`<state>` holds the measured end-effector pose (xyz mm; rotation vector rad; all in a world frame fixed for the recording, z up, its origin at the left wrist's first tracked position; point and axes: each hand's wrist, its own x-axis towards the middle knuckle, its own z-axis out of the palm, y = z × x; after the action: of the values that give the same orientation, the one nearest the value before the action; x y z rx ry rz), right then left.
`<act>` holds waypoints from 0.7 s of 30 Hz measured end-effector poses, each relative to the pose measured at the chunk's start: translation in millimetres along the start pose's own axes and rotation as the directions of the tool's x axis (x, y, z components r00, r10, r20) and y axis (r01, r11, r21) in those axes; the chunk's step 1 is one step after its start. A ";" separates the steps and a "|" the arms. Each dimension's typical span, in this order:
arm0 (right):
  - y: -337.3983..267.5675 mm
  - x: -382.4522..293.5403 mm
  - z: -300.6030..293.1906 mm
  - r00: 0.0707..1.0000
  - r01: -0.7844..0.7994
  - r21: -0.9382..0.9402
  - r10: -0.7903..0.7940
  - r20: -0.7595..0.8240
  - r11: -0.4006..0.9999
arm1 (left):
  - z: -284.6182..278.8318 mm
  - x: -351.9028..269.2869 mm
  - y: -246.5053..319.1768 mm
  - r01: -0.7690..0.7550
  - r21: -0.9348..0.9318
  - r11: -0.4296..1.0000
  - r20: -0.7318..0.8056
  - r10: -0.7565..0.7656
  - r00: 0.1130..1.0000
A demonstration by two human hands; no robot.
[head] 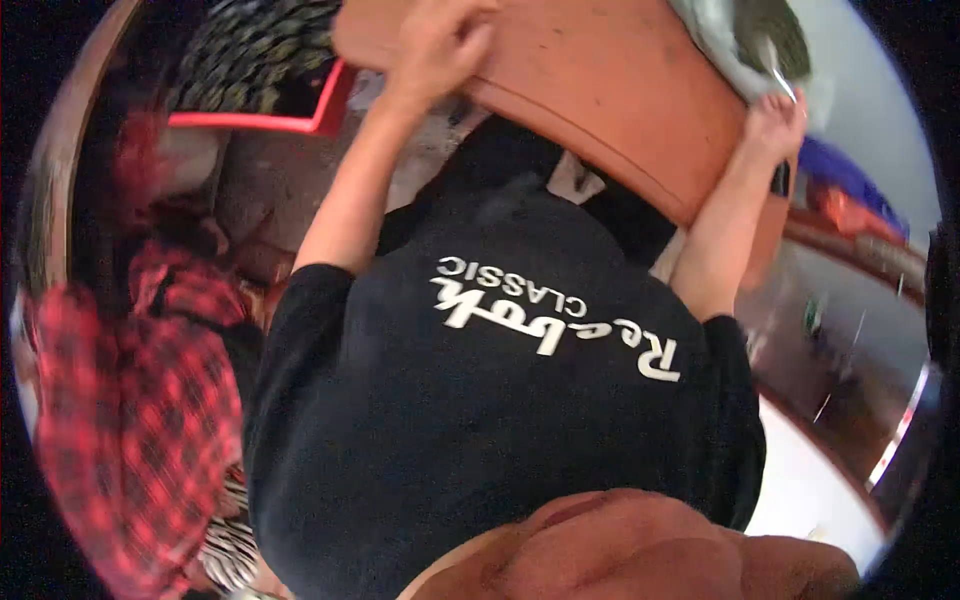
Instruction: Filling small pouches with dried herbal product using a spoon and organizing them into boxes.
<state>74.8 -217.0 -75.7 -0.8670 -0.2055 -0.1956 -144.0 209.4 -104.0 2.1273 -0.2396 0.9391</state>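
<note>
My left hand (446, 52) is over the orange-brown tabletop (585, 82), close to its near edge. Its fingers are curled and partly cut off by the top of the picture, so I cannot tell whether anything is in them. At the right end of the table, my right hand (780, 120) grips the handle of a shiny metal spoon (784, 79). The spoon's far end reaches a dark green mass (772, 37), which lies in pale, translucent plastic (709, 34).
A red crate (247, 120) with many dark green pieces (255, 52) stands at upper left. A person in a red plaid shirt (172, 420) is close on my left. Blue cloth-like material (844, 180) lies beyond my right wrist, and a white surface (810, 472) is at lower right.
</note>
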 end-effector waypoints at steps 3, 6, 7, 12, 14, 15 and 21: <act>1.0 1.6 -3.3 1.000 -0.014 0.098 0.015 -0.017 0.995 | 5.8 -5.9 -12.3 0.061 0.025 0.998 0.018 -0.061 0.998; -7.9 8.8 -15.1 0.935 -0.269 0.511 0.349 -0.065 0.817 | 20.6 -20.0 -49.0 0.285 -0.280 0.916 -0.017 -0.302 0.953; -19.3 9.9 -5.1 0.769 -0.417 0.830 0.631 0.105 0.370 | 21.1 -20.5 -49.6 0.281 -0.284 0.917 0.005 -0.291 0.957; -11.0 -10.2 27.8 0.885 -0.363 0.624 0.465 -0.001 0.692 | 21.1 -19.1 -35.5 0.281 -0.118 0.953 -0.050 -0.288 0.956; 5.5 -5.0 31.7 1.000 -0.030 0.108 0.030 0.000 0.994 | 18.9 -12.7 -36.8 0.104 0.095 0.990 -0.073 -0.097 0.993; 9.1 -2.8 34.1 1.000 -0.011 0.135 0.007 0.023 0.991 | 19.6 -9.6 -37.2 0.073 0.112 0.991 -0.093 -0.063 0.994; 2.3 -11.9 32.9 0.986 -0.046 0.039 0.039 0.165 0.998 | 24.6 -8.3 -5.2 0.046 0.244 0.969 -0.082 -0.027 0.996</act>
<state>60.7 -189.1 -59.7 -0.8448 -0.3432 -0.0792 -134.1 194.0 -123.1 2.3042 -0.0451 1.0748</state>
